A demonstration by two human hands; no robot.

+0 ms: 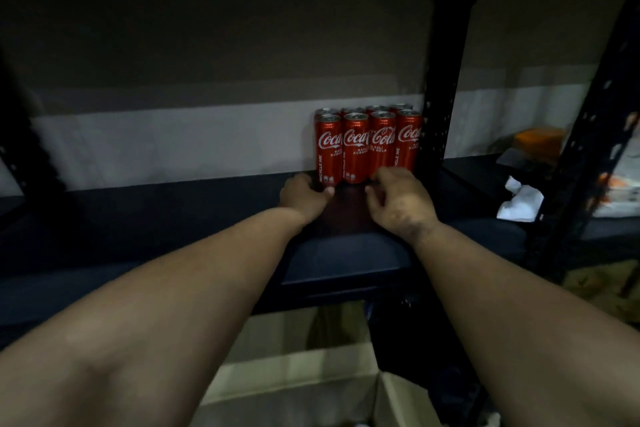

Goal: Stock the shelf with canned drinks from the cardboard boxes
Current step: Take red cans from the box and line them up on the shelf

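Dim storeroom light falls on a dark shelf (156, 215) backed by a two-tone wall (173, 80), and most of the board to my left stands bare. Moving rightward, my left hand (304, 196) rests on the shelf at the foot of the leftmost front can; its fingers curl toward the base, but I cannot tell whether they actually grip it. Next come the red cans (369, 146), upright in two rows of four, packed close together in the right rear corner against the black upright post (440, 97). My right hand (398, 201) sits just in front of the third can, fingers loosely bent and apparently touching its base, clasping nothing that I can make out (the light is poor down there). Past the post, a neighbouring bay holds a crumpled white paper (519, 199) and something orange I cannot identify. Below the shelf edge, an open cardboard box (304, 374) waits; its contents are hidden from me. I judge the stocking barely begun: eight cans placed, nearly the whole shelf left to fill.
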